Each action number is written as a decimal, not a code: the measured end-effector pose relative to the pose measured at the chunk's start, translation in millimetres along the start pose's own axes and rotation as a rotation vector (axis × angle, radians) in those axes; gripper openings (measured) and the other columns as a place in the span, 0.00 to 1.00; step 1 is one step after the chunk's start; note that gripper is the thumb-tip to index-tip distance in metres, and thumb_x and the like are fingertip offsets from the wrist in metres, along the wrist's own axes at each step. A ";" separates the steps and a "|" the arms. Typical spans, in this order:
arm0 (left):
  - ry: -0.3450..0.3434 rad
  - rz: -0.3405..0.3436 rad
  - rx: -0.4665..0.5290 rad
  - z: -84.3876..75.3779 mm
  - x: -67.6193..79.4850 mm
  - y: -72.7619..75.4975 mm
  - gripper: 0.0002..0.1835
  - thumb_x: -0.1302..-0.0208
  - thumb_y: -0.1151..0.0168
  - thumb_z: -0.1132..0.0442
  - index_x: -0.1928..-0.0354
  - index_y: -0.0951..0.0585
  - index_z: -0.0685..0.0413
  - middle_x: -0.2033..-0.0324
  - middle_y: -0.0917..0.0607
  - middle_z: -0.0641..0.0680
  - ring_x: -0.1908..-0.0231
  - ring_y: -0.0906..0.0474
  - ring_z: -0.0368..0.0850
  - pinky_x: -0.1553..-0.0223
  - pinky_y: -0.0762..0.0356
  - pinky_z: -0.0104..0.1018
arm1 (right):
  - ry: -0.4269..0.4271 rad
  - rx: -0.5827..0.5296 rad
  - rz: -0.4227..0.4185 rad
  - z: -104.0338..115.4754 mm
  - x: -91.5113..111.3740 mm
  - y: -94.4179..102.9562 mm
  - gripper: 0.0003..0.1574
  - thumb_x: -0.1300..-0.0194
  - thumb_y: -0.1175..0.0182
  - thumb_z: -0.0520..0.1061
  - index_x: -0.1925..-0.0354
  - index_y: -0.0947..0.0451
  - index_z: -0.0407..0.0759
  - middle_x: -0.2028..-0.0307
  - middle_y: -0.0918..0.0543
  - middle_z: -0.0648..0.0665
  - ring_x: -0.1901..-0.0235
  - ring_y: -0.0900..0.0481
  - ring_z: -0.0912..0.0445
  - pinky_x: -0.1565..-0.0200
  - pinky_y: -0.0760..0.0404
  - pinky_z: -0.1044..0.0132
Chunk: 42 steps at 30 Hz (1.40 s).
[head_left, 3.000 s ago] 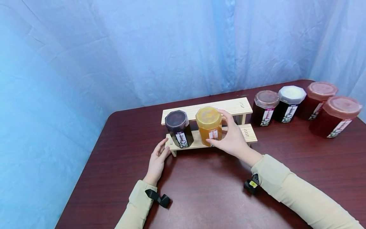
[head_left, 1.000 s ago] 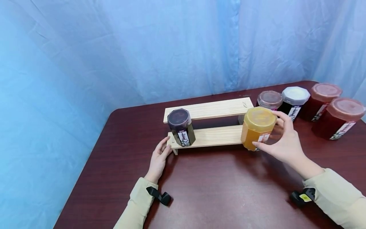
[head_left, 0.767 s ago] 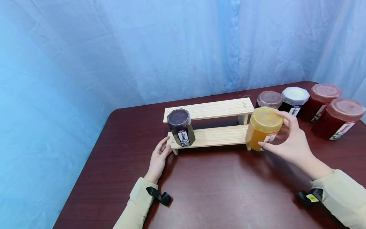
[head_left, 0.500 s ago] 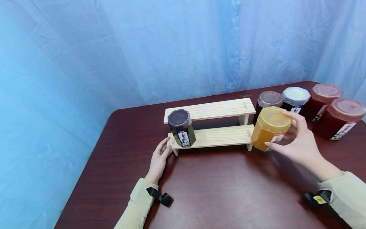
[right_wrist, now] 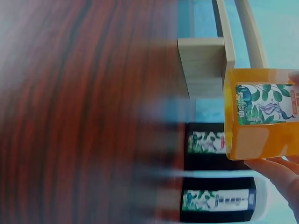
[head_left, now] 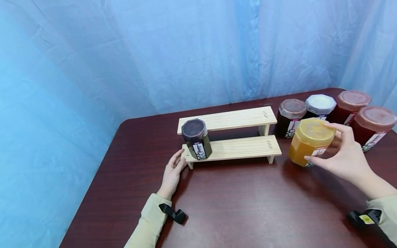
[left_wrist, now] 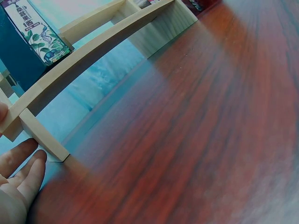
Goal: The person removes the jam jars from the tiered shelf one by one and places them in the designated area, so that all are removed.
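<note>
My right hand holds a jar with yellow-orange contents and a yellow lid, fingers and thumb at its sides. The jar hangs tilted above the table, right of a two-tier wooden shelf rack; its label shows in the right wrist view on the orange jar. My left hand holds the left end of the rack's lower tier. In the left wrist view, left fingers lie against the leg, and one fingertip is on the board. A dark jar stands upright at the lower tier's left end.
Right of the rack stand a dark jar with a reddish lid, a white-lidded dark jar and two red jars, one being the front red jar. A blue curtain hangs behind the dark red table.
The right hand has carried the orange jar from beside the dark jar on the lower tier rightward, past the rack's right end. The left hand and the rack have hardly moved.
</note>
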State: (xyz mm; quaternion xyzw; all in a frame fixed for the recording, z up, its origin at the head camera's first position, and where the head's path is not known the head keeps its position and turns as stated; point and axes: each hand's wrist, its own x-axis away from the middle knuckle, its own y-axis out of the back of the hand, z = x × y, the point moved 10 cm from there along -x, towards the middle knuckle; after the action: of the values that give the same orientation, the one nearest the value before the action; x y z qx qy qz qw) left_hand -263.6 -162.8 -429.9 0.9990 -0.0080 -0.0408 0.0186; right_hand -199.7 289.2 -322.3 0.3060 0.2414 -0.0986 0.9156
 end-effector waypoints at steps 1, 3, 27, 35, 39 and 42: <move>0.001 -0.002 0.002 0.3 0.1 0.0 0.23 0.29 0.50 0.66 0.34 0.34 0.62 0.41 0.26 0.64 0.54 0.26 0.29 0.49 0.26 0.26 | -0.013 0.006 0.003 -4.2 0.8 1.2 0.70 0.73 0.24 0.23 0.34 0.50 0.40 0.55 0.34 0.76 0.66 0.30 0.86 0.69 0.29 0.89; -0.003 -0.001 0.000 -0.4 0.5 -0.5 0.23 0.29 0.50 0.65 0.34 0.34 0.61 0.42 0.26 0.63 0.54 0.26 0.29 0.49 0.26 0.26 | -0.039 0.020 0.013 -15.5 1.9 3.5 0.70 0.70 0.24 0.26 0.33 0.50 0.44 0.56 0.34 0.76 0.66 0.31 0.86 0.70 0.29 0.89; 0.003 0.025 0.051 0.8 0.3 -3.1 0.24 0.29 0.52 0.67 0.33 0.36 0.61 0.42 0.27 0.66 0.52 0.26 0.29 0.48 0.27 0.26 | -0.197 0.188 0.053 -95.4 4.4 14.1 0.70 0.64 0.20 0.42 0.30 0.53 0.55 0.52 0.29 0.40 0.64 0.36 0.83 0.72 0.36 0.91; 0.007 0.025 0.043 0.1 0.5 -3.1 0.24 0.29 0.51 0.66 0.33 0.36 0.60 0.44 0.25 0.64 0.52 0.26 0.29 0.47 0.27 0.26 | -0.261 0.224 0.097 -118.0 2.3 15.2 0.71 0.58 0.22 0.46 0.28 0.59 0.55 0.46 0.34 0.28 0.54 0.25 0.51 0.74 0.36 0.90; 0.006 0.021 0.044 -0.6 1.4 -2.8 0.24 0.29 0.51 0.67 0.33 0.35 0.60 0.44 0.25 0.64 0.53 0.26 0.29 0.48 0.27 0.26 | -0.262 0.237 0.098 -121.4 1.7 16.9 0.71 0.56 0.23 0.47 0.28 0.61 0.61 0.46 0.36 0.30 0.54 0.26 0.54 0.73 0.37 0.91; 0.005 0.020 0.040 -1.1 1.6 -2.6 0.24 0.29 0.51 0.67 0.33 0.35 0.61 0.43 0.26 0.65 0.52 0.26 0.29 0.47 0.27 0.27 | -0.275 0.244 0.104 -120.7 1.6 19.0 0.70 0.55 0.23 0.47 0.28 0.61 0.62 0.44 0.38 0.30 0.50 0.26 0.51 0.69 0.29 0.87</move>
State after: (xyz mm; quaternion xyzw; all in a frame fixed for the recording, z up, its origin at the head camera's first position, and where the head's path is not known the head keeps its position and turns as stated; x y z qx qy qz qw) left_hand -261.8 -160.1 -429.1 0.9991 -0.0187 -0.0379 -0.0008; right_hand -238.2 377.6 -397.5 0.4104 0.0843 -0.1207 0.8999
